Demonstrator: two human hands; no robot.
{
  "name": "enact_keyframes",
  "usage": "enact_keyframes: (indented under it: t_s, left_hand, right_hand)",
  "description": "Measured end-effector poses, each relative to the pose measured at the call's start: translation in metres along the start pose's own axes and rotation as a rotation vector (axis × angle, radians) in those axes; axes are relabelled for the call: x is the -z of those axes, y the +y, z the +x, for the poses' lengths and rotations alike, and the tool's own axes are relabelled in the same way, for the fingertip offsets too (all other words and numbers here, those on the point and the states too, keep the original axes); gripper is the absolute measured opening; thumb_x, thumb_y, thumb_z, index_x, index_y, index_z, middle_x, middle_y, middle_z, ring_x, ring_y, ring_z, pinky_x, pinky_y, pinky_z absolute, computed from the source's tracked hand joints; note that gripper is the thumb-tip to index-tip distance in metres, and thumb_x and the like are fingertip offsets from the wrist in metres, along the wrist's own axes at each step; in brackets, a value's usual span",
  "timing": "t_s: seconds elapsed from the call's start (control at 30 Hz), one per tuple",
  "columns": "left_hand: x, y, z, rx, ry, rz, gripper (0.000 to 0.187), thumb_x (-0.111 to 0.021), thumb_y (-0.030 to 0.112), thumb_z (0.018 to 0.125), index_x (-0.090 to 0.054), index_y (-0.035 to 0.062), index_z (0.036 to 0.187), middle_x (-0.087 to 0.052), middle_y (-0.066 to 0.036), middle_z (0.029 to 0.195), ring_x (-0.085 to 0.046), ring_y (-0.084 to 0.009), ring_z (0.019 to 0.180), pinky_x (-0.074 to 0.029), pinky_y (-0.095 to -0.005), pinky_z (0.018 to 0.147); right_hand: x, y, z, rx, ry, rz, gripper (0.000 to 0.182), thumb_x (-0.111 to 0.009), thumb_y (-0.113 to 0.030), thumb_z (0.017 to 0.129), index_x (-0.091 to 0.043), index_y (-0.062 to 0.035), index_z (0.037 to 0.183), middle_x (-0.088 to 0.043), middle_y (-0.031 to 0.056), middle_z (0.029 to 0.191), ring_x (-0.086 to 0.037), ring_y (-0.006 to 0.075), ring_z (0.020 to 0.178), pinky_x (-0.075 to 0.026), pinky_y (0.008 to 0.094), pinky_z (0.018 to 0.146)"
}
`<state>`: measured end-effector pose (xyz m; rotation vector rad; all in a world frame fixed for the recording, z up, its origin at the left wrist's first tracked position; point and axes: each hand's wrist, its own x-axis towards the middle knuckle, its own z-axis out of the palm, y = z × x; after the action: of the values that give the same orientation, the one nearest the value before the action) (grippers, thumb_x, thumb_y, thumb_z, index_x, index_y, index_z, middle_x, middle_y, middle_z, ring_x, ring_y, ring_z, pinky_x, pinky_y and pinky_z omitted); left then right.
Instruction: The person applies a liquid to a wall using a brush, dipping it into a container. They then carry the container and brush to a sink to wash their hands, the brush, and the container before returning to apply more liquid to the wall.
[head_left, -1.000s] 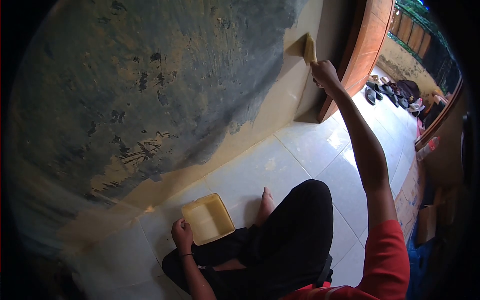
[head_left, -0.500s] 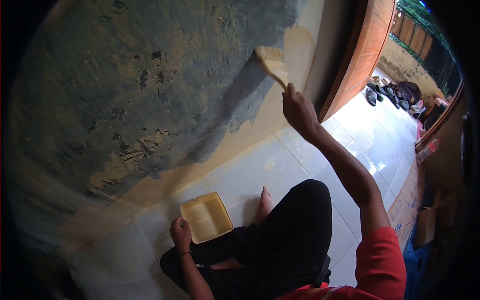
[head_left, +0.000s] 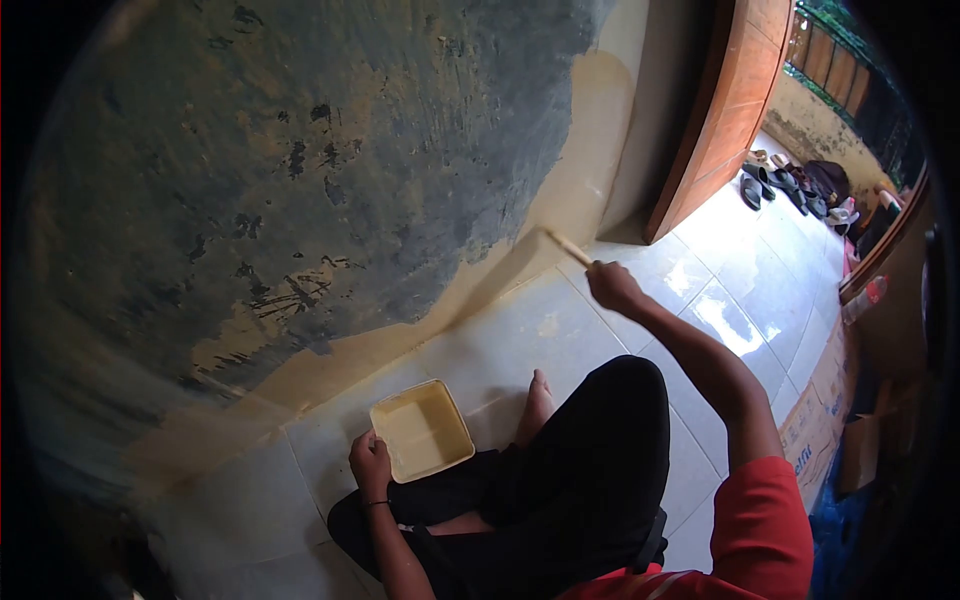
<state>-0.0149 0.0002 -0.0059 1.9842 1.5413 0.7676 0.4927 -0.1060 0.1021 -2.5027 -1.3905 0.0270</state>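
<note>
My right hand is closed round the handle of a paintbrush, seen nearly edge-on, its tip low beside the wall. Dark grey-green patches cover most of that wall, with a paler beige band along its bottom and right side. By my crossed legs, my left hand grips the left rim of a square yellowish tub. Pale cream paint coats the inside of the tub.
White floor tiles run along the wall's foot. A wooden door stands at the right, with several sandals and a dark bag beyond it. Flattened cardboard lies at the right edge.
My right hand has lowered the paintbrush from the wall's upper right to near its base, turning it edge-on. My left hand keeps its hold on the tub.
</note>
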Motion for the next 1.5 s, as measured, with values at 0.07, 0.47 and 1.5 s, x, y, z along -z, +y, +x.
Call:
enact_keyframes:
  t_s: [0.07,0.47,1.5]
  left_hand:
    - [0.003,0.008,-0.001,0.028,-0.014,-0.011,0.023,-0.054,0.010,0.080,-0.062,-0.0012,0.099,-0.063,-0.018,0.097,-0.062,-0.0312,0.088,-0.049,-0.0377,0.077]
    - [-0.002,-0.002,0.002,-0.009,0.005,0.007,0.023,-0.054,0.009,0.079,-0.062,-0.0019,0.098,-0.062,-0.017,0.096,-0.063,-0.0301,0.082,-0.050,-0.0363,0.074]
    - [0.002,0.007,0.001,0.032,-0.011,-0.005,0.024,-0.054,0.010,0.080,-0.062,-0.0020,0.099,-0.063,-0.018,0.097,-0.063,-0.0296,0.083,-0.049,-0.0359,0.075]
  right_hand:
    - [0.024,0.013,0.023,-0.310,-0.177,0.282,0.029,-0.048,-0.021,0.088,-0.056,0.0039,0.074,-0.052,0.0115,0.053,-0.055,0.0252,0.042,-0.041,0.0405,0.036]
    - [0.169,0.041,0.123,-0.535,0.129,1.303,0.023,-0.045,-0.011,0.083,-0.046,-0.0043,0.060,-0.044,0.0040,0.052,-0.039,0.0125,0.039,-0.025,0.0265,0.036]
    - [0.002,-0.092,-0.023,0.132,-0.132,0.072,0.024,-0.039,-0.021,0.092,-0.045,0.0014,0.096,-0.059,0.0233,0.068,-0.060,0.0411,0.061,-0.048,0.0505,0.054]
